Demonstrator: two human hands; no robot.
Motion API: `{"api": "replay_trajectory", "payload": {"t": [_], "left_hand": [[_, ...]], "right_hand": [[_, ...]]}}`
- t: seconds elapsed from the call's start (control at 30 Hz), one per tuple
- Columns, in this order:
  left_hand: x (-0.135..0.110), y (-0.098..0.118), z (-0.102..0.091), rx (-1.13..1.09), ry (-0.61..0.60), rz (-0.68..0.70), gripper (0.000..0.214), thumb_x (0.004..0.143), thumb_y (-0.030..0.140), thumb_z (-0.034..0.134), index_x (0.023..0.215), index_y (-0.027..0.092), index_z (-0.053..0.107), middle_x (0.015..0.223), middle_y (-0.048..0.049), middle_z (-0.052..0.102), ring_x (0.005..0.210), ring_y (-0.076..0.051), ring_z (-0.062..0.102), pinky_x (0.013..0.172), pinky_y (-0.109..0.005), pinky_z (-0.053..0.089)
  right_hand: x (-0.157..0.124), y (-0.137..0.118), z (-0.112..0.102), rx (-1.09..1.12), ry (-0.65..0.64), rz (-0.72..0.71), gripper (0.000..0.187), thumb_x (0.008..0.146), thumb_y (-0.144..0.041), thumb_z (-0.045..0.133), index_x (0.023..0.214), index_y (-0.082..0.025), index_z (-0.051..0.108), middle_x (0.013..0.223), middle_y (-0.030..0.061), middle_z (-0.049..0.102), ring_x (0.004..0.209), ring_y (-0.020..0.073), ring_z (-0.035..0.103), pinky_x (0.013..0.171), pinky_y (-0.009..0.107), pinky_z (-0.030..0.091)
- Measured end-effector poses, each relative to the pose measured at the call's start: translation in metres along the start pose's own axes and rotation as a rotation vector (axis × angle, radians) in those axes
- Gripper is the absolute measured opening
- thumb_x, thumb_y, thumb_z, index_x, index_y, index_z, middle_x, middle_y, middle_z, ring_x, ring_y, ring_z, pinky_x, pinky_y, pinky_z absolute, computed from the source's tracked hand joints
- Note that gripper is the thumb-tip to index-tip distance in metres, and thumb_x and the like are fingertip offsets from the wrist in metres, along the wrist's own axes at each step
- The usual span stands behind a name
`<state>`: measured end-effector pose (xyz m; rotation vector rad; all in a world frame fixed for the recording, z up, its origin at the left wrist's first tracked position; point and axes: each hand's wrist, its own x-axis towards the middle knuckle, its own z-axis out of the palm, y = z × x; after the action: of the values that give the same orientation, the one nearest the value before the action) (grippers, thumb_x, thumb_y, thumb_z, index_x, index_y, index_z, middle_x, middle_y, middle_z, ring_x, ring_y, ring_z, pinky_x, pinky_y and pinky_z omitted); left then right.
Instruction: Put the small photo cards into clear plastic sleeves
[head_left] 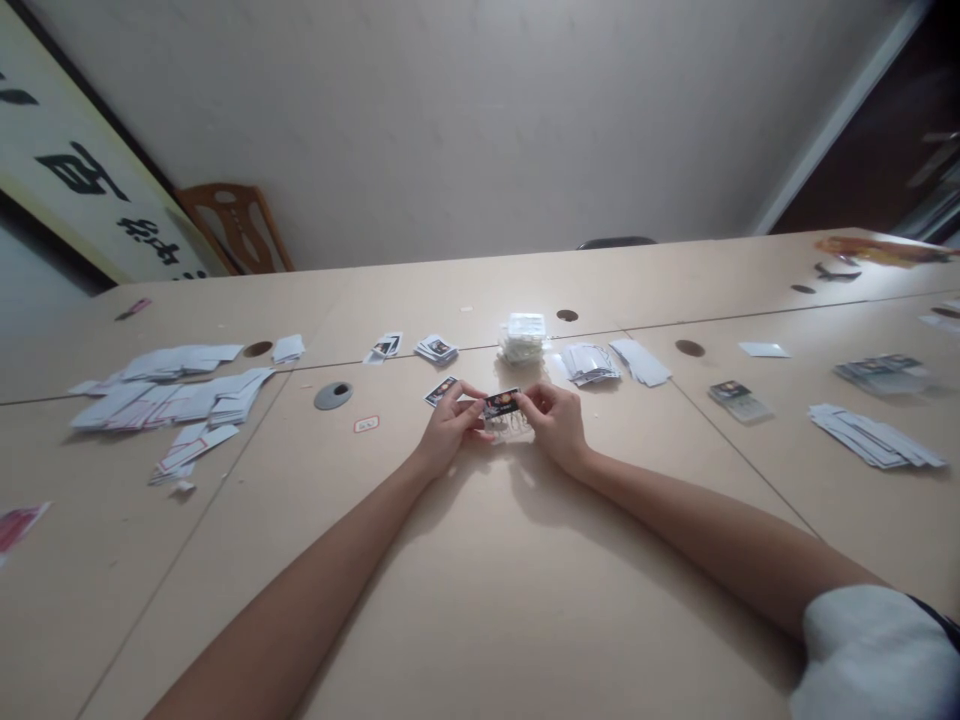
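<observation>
A small clear packet with a black printed card along its top is held upright just above the table, between my two hands. My left hand pinches its left edge with thumb and fingers. At the right upper corner, the fingers of my right hand are closed on it. Pale looped shapes show through the clear part, too small to name. Just beyond my left hand lies a black printed card, partly covered by the fingers. A stack of clear packets stands behind my hands.
White paper slips are heaped on the left. Small card piles lie beyond my hands. On the right are white strips, finished-looking packets and more packets. A grey cable grommet sits left of centre.
</observation>
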<state>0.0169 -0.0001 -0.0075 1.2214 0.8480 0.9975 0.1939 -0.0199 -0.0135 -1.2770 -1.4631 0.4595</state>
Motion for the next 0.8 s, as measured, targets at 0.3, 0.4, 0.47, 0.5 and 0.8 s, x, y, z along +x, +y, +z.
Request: {"api": "replay_trajectory", "payload": {"t": [0.3,0.4,0.47,0.5,0.8], "left_hand": [[0.0009,-0.0009,-0.0001,-0.012,-0.017,0.005,0.039,0.074,0.044,0.073,0.089,0.019,0.047,0.081,-0.0002,0.066,0.058,-0.009,0.062,0.056,-0.027,0.059],[0.0005,-0.0007,-0.0005,-0.011,-0.022,0.008,0.039,0.073,0.044,0.073,0.088,0.019,0.047,0.081,0.0,0.066,0.06,-0.011,0.064,0.056,-0.027,0.059],[0.0,-0.0005,-0.0002,-0.009,-0.019,0.009,0.04,0.073,0.045,0.073,0.088,0.019,0.047,0.081,0.0002,0.065,0.06,-0.011,0.063,0.057,-0.028,0.059],[-0.0002,-0.0004,0.0001,-0.006,-0.015,0.009,0.04,0.073,0.045,0.073,0.088,0.019,0.047,0.08,0.0005,0.065,0.059,-0.01,0.063,0.057,-0.028,0.059],[-0.0024,0.0019,0.003,0.0,-0.011,0.008,0.04,0.073,0.046,0.073,0.088,0.019,0.047,0.079,0.0006,0.067,0.059,-0.012,0.065,0.055,-0.027,0.057]], "right_hand": [[0.0004,0.0002,-0.0007,-0.011,0.004,0.02,0.027,0.082,-0.035,0.059,0.062,-0.018,0.058,0.053,-0.0025,0.055,0.05,0.0119,0.047,0.051,0.024,0.034],[0.0007,0.0004,-0.0005,-0.011,0.001,0.032,0.027,0.082,-0.035,0.059,0.062,-0.018,0.059,0.053,-0.0024,0.055,0.05,0.012,0.048,0.051,0.024,0.034],[0.0008,0.0002,-0.0004,-0.01,0.0,0.034,0.026,0.082,-0.035,0.059,0.062,-0.018,0.059,0.054,-0.0024,0.056,0.051,0.012,0.048,0.051,0.024,0.034],[0.0007,0.0,-0.0005,-0.009,-0.001,0.035,0.026,0.082,-0.035,0.06,0.062,-0.018,0.059,0.054,-0.0024,0.056,0.051,0.012,0.048,0.051,0.024,0.034],[-0.0002,-0.0017,-0.0024,-0.005,-0.024,0.04,0.026,0.084,-0.034,0.057,0.063,-0.018,0.059,0.053,-0.003,0.054,0.051,0.0118,0.047,0.052,0.025,0.034]]}}
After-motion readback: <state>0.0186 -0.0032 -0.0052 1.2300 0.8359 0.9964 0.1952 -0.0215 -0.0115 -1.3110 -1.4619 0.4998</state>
